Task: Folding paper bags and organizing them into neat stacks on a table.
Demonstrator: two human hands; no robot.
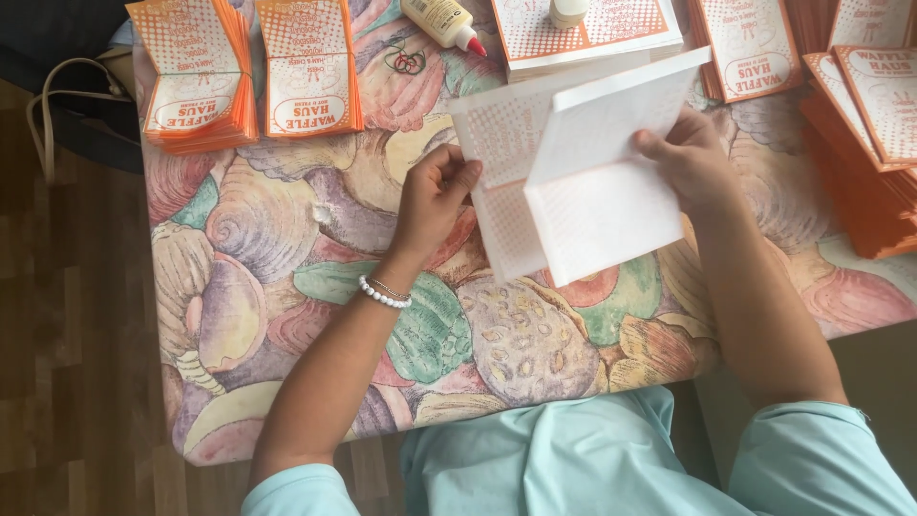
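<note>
I hold a white paper sheet [583, 172], printed with a faint orange dot pattern showing through, partly folded above the table. My left hand [432, 196] pinches its left edge between thumb and fingers. My right hand [690, 162] grips the right side, where a flap is folded over. A white bead bracelet [384, 294] circles my left wrist. The sheet hangs over a tablecloth [287, 239] patterned with large shells and fruit.
Two stacks of folded orange-and-white paper bags [201, 72] lie at the far left. More stacks [864, 124] sit at the right, and flat sheets [592, 33] at the back. A glue bottle [441, 21] with a red tip and rubber bands [407, 62] lie nearby.
</note>
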